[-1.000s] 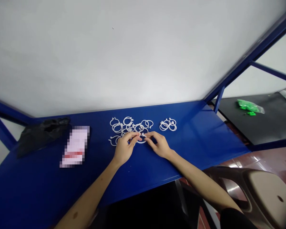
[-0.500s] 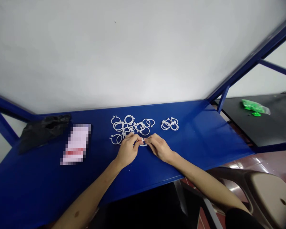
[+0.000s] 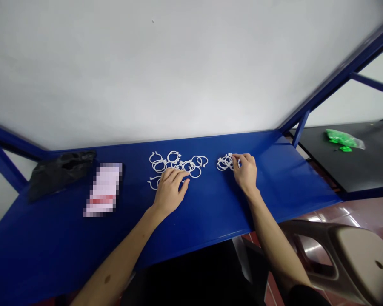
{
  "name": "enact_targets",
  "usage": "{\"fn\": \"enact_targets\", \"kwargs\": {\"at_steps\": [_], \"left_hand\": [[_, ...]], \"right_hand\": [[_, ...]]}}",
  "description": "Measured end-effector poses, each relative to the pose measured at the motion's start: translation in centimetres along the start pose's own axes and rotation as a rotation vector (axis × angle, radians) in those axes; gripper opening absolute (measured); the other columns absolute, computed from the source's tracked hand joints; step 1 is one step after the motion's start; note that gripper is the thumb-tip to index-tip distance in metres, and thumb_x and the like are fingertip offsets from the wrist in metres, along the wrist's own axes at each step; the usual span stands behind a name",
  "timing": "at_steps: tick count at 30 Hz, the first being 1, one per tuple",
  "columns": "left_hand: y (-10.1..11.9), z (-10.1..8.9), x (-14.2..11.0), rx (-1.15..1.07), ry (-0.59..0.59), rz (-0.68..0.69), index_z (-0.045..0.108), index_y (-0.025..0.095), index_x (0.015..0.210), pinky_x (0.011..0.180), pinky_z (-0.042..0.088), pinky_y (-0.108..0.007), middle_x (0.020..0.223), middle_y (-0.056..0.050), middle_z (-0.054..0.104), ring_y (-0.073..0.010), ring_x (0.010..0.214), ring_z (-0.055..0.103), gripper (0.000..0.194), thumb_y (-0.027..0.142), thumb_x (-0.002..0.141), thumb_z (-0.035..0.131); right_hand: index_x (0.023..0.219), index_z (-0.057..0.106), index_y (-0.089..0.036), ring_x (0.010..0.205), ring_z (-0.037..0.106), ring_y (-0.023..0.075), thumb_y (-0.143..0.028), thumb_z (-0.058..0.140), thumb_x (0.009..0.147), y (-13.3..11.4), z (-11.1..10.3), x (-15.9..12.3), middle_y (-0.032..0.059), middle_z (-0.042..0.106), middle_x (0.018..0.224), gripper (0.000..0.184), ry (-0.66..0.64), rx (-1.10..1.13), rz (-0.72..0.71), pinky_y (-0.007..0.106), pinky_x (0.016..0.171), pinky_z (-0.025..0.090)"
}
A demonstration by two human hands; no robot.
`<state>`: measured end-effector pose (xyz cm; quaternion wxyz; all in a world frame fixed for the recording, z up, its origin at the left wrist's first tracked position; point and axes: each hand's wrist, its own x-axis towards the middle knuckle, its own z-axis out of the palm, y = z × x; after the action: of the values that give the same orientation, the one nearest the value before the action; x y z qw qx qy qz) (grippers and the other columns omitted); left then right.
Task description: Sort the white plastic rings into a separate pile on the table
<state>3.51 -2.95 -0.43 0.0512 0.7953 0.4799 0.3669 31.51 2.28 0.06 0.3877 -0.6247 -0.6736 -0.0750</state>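
My left hand (image 3: 170,190) rests over the near side of a loose spread of thin white plastic rings (image 3: 158,166), its fingers apart and nothing gripped. Some of these rings have open ends with small knobs; part of the spread is hidden under the fingers. To the right, my right hand (image 3: 246,173) is at a smaller cluster of white rings (image 3: 222,164), thumb and fingertips pinched on a white ring at its right side. That ring is mostly covered by the fingers.
Everything lies on a blue table (image 3: 204,212) against a pale wall. Left are a black plastic bag (image 3: 60,172) and a pixelated flat rectangle (image 3: 105,187). At right stand a beige plastic chair (image 3: 360,255) and a black table (image 3: 364,165) holding a bag of green pieces (image 3: 343,138).
My hands have parted. The right one has carried a white ring from in front of the spread to the right cluster; the left has opened and shifted slightly left over the spread.
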Motion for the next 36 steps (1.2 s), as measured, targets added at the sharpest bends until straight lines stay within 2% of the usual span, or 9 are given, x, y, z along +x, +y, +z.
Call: {"fn": "enact_targets", "kwargs": {"at_steps": [4,9,15,18,21,24,28,31,36], "left_hand": [[0.1,-0.1,0.0,0.024,0.004,0.013,0.066,0.022,0.111,0.095,0.049,-0.045,0.106,-0.004,0.073,-0.0238,0.104,0.059,0.018,0.021,0.096,0.057],[0.3,-0.3,0.1,0.028,0.013,0.024,0.067,0.023,0.111,0.094,0.049,-0.045,0.106,-0.005,0.073,-0.0241,0.103,0.06,0.018,0.02,0.096,0.057],[0.4,-0.3,0.2,0.035,0.007,0.026,0.067,0.022,0.107,0.093,0.049,-0.044,0.106,-0.004,0.073,-0.0238,0.103,0.059,0.016,0.019,0.095,0.057],[0.5,-0.3,0.2,0.045,-0.001,0.032,0.068,0.021,0.104,0.093,0.049,-0.044,0.105,-0.004,0.073,-0.0237,0.103,0.059,0.014,0.019,0.096,0.057],[0.5,-0.3,0.1,0.039,-0.016,0.027,0.069,0.022,0.102,0.093,0.049,-0.044,0.106,-0.004,0.073,-0.0238,0.102,0.059,0.015,0.02,0.096,0.056],[0.5,-0.3,0.1,0.029,-0.026,0.02,0.07,0.023,0.101,0.092,0.049,-0.045,0.106,-0.005,0.073,-0.0242,0.102,0.059,0.015,0.021,0.096,0.056],[0.6,-0.3,0.2,0.029,-0.024,0.028,0.07,0.023,0.099,0.092,0.049,-0.045,0.105,-0.005,0.073,-0.0246,0.101,0.06,0.015,0.021,0.096,0.056],[0.8,-0.3,0.2,0.018,-0.025,0.031,0.071,0.024,0.099,0.09,0.049,-0.045,0.104,-0.005,0.073,-0.0249,0.1,0.06,0.016,0.02,0.096,0.056],[0.9,-0.3,0.2,0.022,-0.044,0.039,0.071,0.023,0.1,0.089,0.049,-0.045,0.104,-0.005,0.073,-0.0249,0.101,0.06,0.015,0.02,0.096,0.056]], "right_hand": [[0.108,0.073,-0.017,0.088,0.054,0.0259,-0.033,0.05,0.099,1.6,0.5,-0.2,0.0126,0.066,0.097,0.029,-0.04,-0.055,0.043,0.043,0.083,0.05],[0.113,0.071,-0.019,0.097,0.054,0.0267,-0.033,0.05,0.1,0.7,0.8,-0.7,0.0127,0.065,0.105,0.028,-0.048,-0.026,0.007,0.044,0.09,0.049],[0.124,0.067,-0.024,0.112,0.051,0.0276,-0.029,0.051,0.101,-1.9,2.2,-1.8,0.0121,0.061,0.119,0.029,-0.282,-0.014,-0.242,0.047,0.1,0.046],[0.128,0.065,-0.026,0.123,0.046,0.0304,-0.024,0.051,0.1,-3.3,2.9,-1.8,0.0125,0.058,0.13,0.031,-0.342,-0.091,-0.333,0.05,0.103,0.044],[0.115,0.071,-0.024,0.129,0.043,0.0327,-0.022,0.054,0.099,-4.0,3.3,-1.4,0.0136,0.058,0.132,0.023,-0.352,-0.147,-0.346,0.053,0.105,0.043],[0.101,0.071,-0.02,0.123,0.049,0.0317,-0.023,0.055,0.099,-3.9,3.1,-1.2,0.0148,0.061,0.126,0.016,-0.341,-0.081,-0.358,0.054,0.102,0.047],[0.102,0.065,-0.017,0.117,0.056,0.0295,-0.024,0.05,0.101,-3.4,2.6,-1.4,0.018,0.062,0.124,0.017,-0.334,0.047,-0.385,0.054,0.098,0.051],[0.103,0.062,-0.017,0.123,0.056,0.0301,-0.024,0.046,0.102,-3.3,2.4,-1.6,0.0204,0.06,0.129,0.017,-0.354,0.106,-0.363,0.056,0.1,0.051],[0.103,0.063,-0.019,0.115,0.062,0.0292,-0.026,0.051,0.101,-3.8,1.6,-1.4,0.0173,0.065,0.126,0.013,-0.302,0.075,-0.382,0.053,0.097,0.053]]}}
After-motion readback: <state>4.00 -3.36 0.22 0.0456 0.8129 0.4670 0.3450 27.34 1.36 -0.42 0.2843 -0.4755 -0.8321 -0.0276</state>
